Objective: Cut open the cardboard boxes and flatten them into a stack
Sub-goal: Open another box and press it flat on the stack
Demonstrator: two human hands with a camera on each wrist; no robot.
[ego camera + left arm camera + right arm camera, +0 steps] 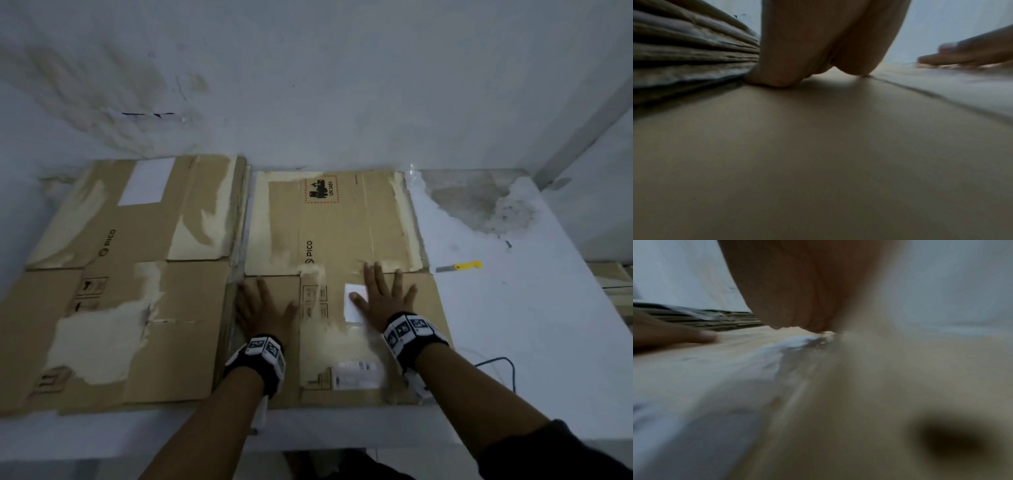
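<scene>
**Both palms flat on the flattened box**

Neither hand grasps anything. The left hand (263,308) lies palm down, fingers straight, on the near left part of the flattened box (346,233), right at its left edge. The right hand (383,298) is spread wide on the same sheet, its thumb side over a small white label (354,303). In the left wrist view the left hand (818,48) meets the brown card, with the layered edges of the stack (684,53) rising just beside it.

That stack (113,274) of flattened cardboard sits immediately left of the box on the white table (531,308), its top sheet torn pale in patches. The box under the hands carries a red-bordered hazard mark (321,189). Off to the right, apart from the cardboard, a yellow-handled cutter (460,266) lies on the table. A thin cable (503,366) loops near the right forearm.
</scene>
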